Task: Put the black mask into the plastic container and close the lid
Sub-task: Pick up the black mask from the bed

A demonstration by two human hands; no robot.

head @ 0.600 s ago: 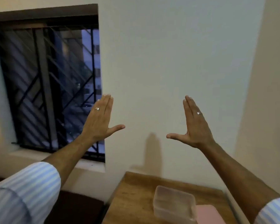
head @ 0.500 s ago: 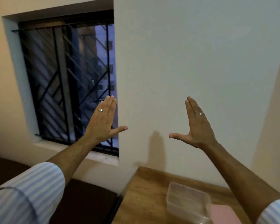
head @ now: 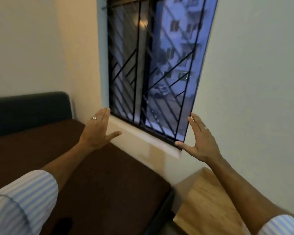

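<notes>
Black mask and plastic container: neither in view, position cannot be told. Left hand (head: 98, 131) raised in the air, fingers straight and together, thumb out to the side, holding nothing; ring on one finger. Right hand (head: 200, 141) likewise raised, flat and spread, empty, ring on one finger. Both held up before the barred window (head: 153, 65), palms facing away. Striped sleeves at the lower corners. Bare wooden worktop (head: 207, 204) at lower right; dark brown bed (head: 100, 184) to its left.

Head view, toward barred window (head: 153, 68)
</notes>
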